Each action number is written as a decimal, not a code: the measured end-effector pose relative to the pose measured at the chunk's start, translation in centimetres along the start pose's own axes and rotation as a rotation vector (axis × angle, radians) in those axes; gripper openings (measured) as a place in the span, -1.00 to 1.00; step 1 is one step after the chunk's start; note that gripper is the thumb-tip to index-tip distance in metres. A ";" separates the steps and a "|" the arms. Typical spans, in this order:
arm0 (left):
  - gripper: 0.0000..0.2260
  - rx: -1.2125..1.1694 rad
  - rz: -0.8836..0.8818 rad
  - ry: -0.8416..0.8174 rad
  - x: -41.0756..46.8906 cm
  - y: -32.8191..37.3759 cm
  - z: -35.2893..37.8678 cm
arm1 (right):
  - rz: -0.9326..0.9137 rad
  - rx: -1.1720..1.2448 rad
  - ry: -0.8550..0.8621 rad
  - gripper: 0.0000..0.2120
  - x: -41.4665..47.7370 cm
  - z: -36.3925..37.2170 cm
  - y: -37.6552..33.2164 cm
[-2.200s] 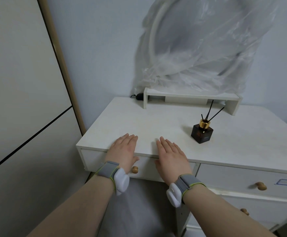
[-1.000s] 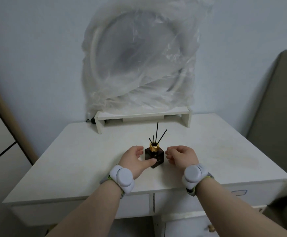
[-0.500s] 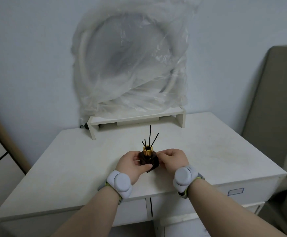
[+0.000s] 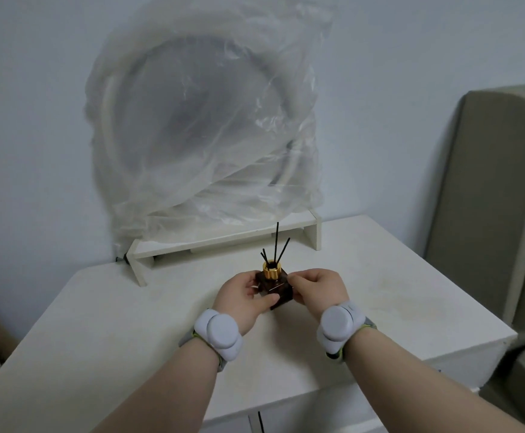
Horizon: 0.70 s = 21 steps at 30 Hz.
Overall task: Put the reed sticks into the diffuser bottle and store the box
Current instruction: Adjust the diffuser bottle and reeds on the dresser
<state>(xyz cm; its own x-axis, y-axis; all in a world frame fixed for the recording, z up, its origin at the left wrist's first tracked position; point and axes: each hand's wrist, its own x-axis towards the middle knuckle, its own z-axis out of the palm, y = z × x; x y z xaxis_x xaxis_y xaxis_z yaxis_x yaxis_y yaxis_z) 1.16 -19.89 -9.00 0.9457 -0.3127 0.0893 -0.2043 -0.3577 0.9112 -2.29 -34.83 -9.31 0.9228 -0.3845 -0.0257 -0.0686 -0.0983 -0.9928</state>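
Both hands (image 4: pixel 244 296) clasp diffuser bottle (image 4: pixel 275 289) mid-dresser (image 4: pixel 411 295).

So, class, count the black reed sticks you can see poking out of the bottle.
4 reed sticks show, all in the bottle: one tall upright, one leaning right, two short leaning left. More may hide behind.

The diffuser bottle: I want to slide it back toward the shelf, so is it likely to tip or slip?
The diffuser bottle looks squat and square-based, so it probably slides rather than tips. Its dark body seems to be glass, likely slick and breakable. The thin reed sticks stand loose in the gold neck and may shift. Both the left hand and the right hand grip it low, which should steady it.
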 end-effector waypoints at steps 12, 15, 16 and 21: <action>-0.64 -0.034 -0.004 -0.101 7.5 0.9 5.0 | 0.087 -0.119 0.095 -0.78 6.1 -3.8 0.3; -0.67 -0.081 -0.038 -0.111 8.7 0.8 6.3 | 0.097 -0.167 0.098 -0.83 7.4 -4.8 0.5; -0.68 -0.094 -0.049 -0.115 9.0 0.8 6.6 | 0.110 -0.168 0.105 -0.83 7.7 -5.0 0.6; -0.57 -0.059 -0.095 -0.115 10.6 0.5 7.4 | 0.159 -0.128 0.144 -0.83 8.9 -5.1 1.2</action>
<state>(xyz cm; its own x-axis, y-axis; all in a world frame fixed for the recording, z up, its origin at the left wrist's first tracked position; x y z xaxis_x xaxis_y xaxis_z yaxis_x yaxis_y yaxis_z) 9.17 -29.91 -10.57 0.9242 -0.3796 -0.0422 -0.0966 -0.3392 0.9357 3.88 -43.03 -10.12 0.8335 -0.5305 -0.1545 -0.2650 -0.1383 -0.9543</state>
